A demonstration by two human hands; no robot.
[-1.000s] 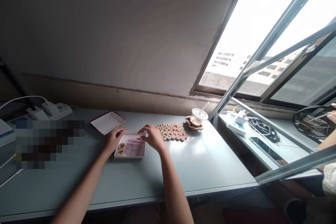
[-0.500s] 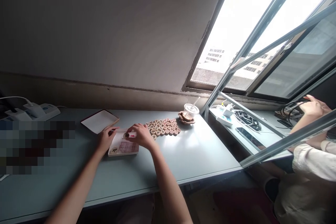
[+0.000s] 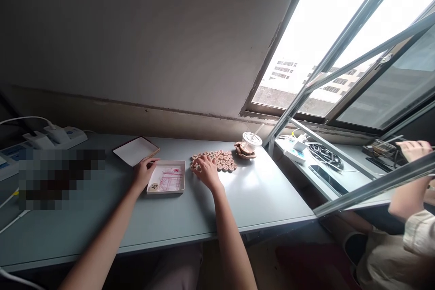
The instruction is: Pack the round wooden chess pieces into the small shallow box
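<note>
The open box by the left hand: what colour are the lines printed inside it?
Pink-red lines on white inside the box, seen in the head view.

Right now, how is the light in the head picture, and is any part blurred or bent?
Head view: the window is blown out white, the wall beside it dark; glare lies on the table right of the right hand; a pixelated block hides things left of the left hand; wide-lens distortion tilts the window frame.
</note>
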